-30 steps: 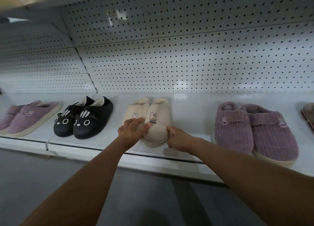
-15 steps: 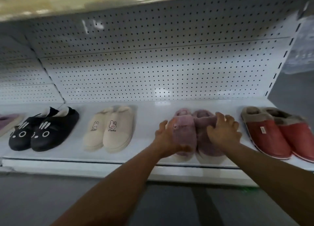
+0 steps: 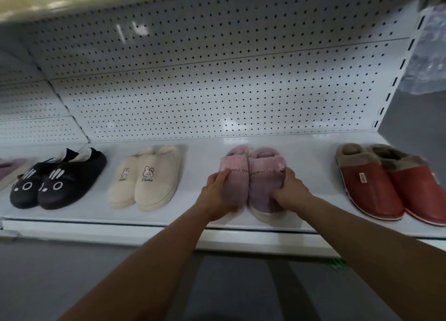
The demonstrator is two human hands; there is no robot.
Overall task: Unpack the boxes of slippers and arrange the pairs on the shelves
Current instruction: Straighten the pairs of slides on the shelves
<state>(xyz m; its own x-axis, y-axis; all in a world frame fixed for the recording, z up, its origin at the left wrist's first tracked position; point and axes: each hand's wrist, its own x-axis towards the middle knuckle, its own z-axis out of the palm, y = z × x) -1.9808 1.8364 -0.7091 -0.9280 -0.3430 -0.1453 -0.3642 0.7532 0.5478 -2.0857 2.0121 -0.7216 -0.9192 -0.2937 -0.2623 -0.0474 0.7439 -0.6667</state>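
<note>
A pair of purple ribbed slippers stands side by side on the white shelf, toes toward me. My left hand grips the left slipper from its outer side, thumb over the top. My right hand grips the right slipper from its outer side. Both hands press the pair together near the shelf's front edge.
Left of the pair stand cream bunny slippers, black bunny-face slippers and the edge of another purple slipper. Red slippers with brown fur lining stand to the right. White pegboard backs the shelf. Grey floor lies below.
My hands left the cream pair a second ago and moved right to the purple pair. Since half a second ago they have closed round its sides, pressing the two slippers together.
</note>
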